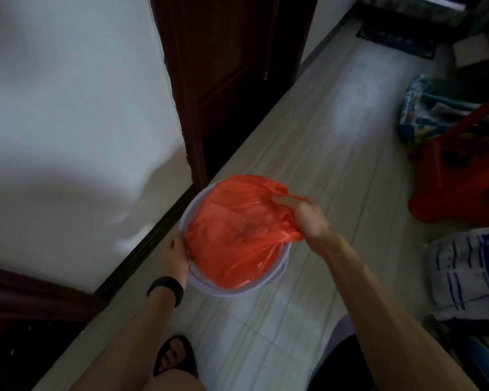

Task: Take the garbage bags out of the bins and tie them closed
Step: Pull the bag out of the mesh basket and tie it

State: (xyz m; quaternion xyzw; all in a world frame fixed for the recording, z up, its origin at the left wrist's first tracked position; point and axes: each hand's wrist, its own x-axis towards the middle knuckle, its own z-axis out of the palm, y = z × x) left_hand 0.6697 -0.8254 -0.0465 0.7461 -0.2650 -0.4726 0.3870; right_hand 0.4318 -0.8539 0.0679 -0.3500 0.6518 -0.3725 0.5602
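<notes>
Head view, entries as I read them from my station.

Task items:
- One round white plastic bin [237, 290]. It stands at the left edge of the pale tiled floor [322, 136], just beside the dark skirting board [147, 244] and near the foot of the door frame.
- One thin orange-red plastic garbage bag [232, 232]. It sits inside the bin with its top gathered inward, covering most of the opening.

Hands:
- One left hand [174, 256] is at the bin's left rim, with its fingers bent in against the garbage bag's edge. I cannot tell whether they pinch the film or only the rim.
- One right hand [305, 218] is at the right rim, its fingers curled round a bunched fold of the garbage bag.

Worn items:
- One black wristband [165, 289] on the left wrist.
- One black open-toed sandal [175, 355] on the foot below the bin.

Surroundings:
- One white wall [68, 108] on the left.
- One dark brown wooden door [226, 66] beyond the bin.
- One dark doormat [397, 42] at the floor's far end.
- Three items along the floor's right edge, well apart from the bin: one blue patterned bag [424, 114], one red plastic object [458, 187] and one white woven sack [472, 272].

Writing: the sack carries blue print, too blurred for me to read.
</notes>
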